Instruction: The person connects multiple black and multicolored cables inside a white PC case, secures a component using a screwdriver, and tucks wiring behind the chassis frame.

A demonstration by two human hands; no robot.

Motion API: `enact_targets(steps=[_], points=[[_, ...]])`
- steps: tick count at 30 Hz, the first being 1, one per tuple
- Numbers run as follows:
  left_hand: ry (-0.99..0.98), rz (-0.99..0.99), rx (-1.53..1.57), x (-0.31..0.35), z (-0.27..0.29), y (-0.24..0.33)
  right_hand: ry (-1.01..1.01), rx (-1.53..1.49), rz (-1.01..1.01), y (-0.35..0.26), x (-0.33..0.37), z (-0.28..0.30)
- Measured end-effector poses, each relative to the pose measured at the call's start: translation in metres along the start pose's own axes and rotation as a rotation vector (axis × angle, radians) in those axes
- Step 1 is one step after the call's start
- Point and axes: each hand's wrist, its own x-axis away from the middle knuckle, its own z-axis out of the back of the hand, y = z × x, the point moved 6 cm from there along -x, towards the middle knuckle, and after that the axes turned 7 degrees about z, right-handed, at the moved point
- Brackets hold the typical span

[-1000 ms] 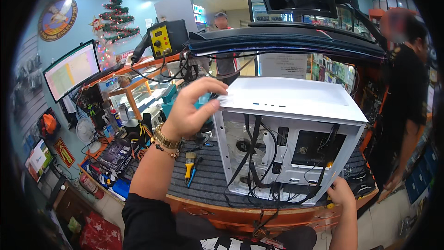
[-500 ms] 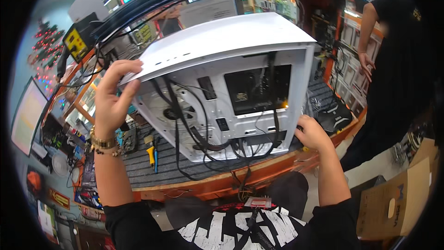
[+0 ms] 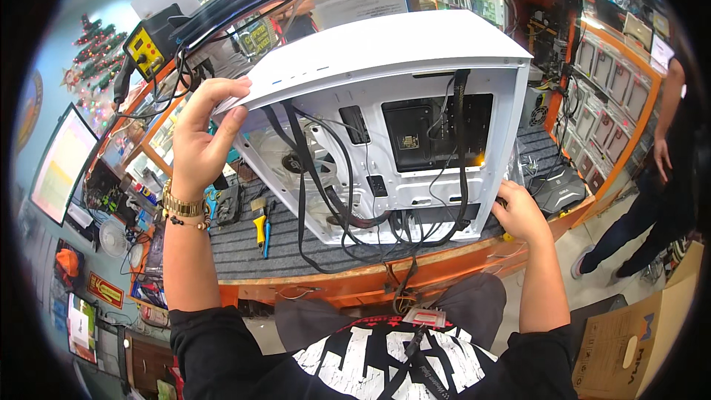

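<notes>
A white computer case (image 3: 385, 59) stands on a grey ribbed mat (image 3: 244, 248), its open side facing me with black cables (image 3: 311, 178) hanging out. My left hand (image 3: 200, 137) grips the case's upper left front corner. My right hand (image 3: 518, 211) holds the lower right rear corner. The case leans slightly, its top tipped toward my left.
A yellow and a blue screwdriver (image 3: 261, 230) lie on the mat left of the case. A monitor (image 3: 59, 163) and a small fan (image 3: 113, 237) are at far left. Another person (image 3: 666, 155) stands at right. A cardboard box (image 3: 629, 341) sits on the floor, lower right.
The case appears larger and closer in view, turned a little. My left hand stays on the upper front corner and my right hand has moved up to the lower rear corner.
</notes>
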Motion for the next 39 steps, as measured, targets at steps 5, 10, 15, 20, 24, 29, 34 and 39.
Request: enact_targets(steps=[5, 10, 15, 20, 24, 29, 34, 39], points=[[0.013, 0.043, 0.043, 0.003, 0.000, -0.004, 0.012, 0.010, 0.010, 0.000, 0.000, -0.002], [0.015, 0.036, 0.024, 0.003, 0.001, -0.001, 0.008, 0.008, 0.008, -0.003, -0.002, -0.001], [-0.025, 0.057, 0.033, 0.003, 0.000, -0.005, 0.002, 0.044, 0.000, -0.004, -0.002, -0.001], [0.027, 0.045, 0.026, 0.003, 0.001, 0.001, 0.008, 0.038, -0.003, -0.007, -0.001, -0.001], [0.041, 0.038, 0.027, 0.003, 0.000, -0.001, 0.009, 0.012, 0.013, -0.007, -0.001, -0.002], [0.043, 0.020, -0.003, 0.002, 0.001, -0.002, 0.017, 0.016, 0.038, -0.010, -0.002, 0.000], [0.042, 0.024, 0.016, 0.004, 0.001, -0.004, 0.009, 0.011, 0.042, -0.011, -0.003, -0.001], [0.049, 0.020, 0.009, 0.004, 0.001, -0.002, -0.014, 0.020, 0.025, -0.011, -0.004, -0.001]])
